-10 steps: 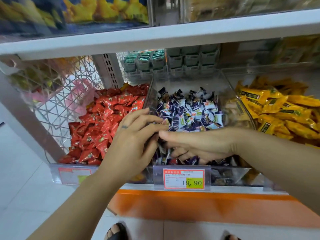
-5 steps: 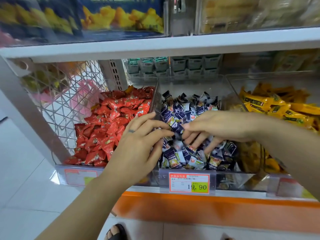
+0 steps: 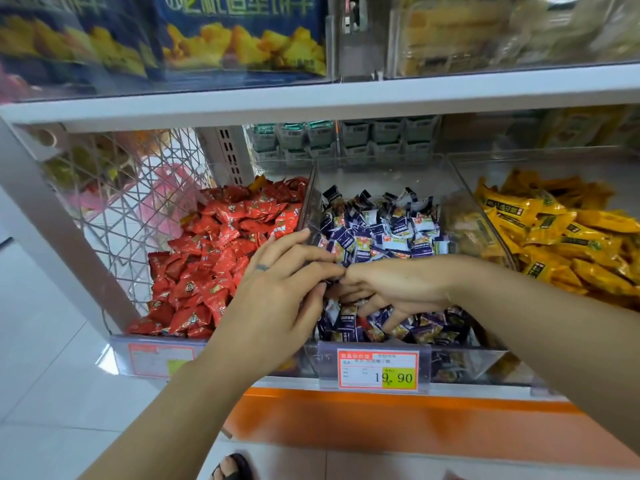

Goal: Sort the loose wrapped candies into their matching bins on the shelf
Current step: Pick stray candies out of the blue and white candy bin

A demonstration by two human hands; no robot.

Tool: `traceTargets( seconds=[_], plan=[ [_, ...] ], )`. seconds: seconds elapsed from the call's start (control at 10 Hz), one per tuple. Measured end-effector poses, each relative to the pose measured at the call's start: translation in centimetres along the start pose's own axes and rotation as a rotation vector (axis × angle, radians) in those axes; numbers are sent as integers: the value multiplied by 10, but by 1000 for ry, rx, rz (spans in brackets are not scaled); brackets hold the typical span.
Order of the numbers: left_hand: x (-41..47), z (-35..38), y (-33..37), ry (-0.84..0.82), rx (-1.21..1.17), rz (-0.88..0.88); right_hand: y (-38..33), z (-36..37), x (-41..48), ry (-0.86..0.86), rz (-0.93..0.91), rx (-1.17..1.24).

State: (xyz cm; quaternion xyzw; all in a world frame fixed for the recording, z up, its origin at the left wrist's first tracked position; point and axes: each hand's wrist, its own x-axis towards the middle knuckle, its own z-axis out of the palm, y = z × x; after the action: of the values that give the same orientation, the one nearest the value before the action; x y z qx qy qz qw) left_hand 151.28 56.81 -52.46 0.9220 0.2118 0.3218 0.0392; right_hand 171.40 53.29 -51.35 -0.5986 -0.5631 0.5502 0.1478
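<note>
Right hand [image 3: 398, 285] fingers spread among purple candies [image 3: 381, 233]; left hand [image 3: 277, 299] just beside.

Price tag [image 3: 378, 370], blue snack bags [image 3: 242, 32], sandal [image 3: 230, 467].

The head camera is looking forward and down from close in front of the shelf [image 3: 346, 95], facing the middle bin [image 3: 467, 358], with floor [image 3: 52, 375] showing at near left.

Both forearms are stretched forward. The left hand [image 3: 277, 296] is held with fingers nearly straight, its tips met by the right hand [image 3: 398, 285], whose fingers are spread and bent downward.
</note>
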Motion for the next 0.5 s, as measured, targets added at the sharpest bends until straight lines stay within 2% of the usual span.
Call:
traceTargets(
  seconds=[0.1, 0.3, 0.4, 0.5],
  plan=[
    [0, 1, -2, -35, 17, -29, -2, -3, -3, 50, 0, 65],
    [0, 1, -1, -20, -8, -6, -19, -18, -29, 115, 154, 113],
    [-1, 2, -1, -6, -15, -7, -19, -26, -39, 170, 194, 96],
    [-1, 2, -1, -8, -13, -9, -20, -27, -49, 233, 160, -41]
  ],
)
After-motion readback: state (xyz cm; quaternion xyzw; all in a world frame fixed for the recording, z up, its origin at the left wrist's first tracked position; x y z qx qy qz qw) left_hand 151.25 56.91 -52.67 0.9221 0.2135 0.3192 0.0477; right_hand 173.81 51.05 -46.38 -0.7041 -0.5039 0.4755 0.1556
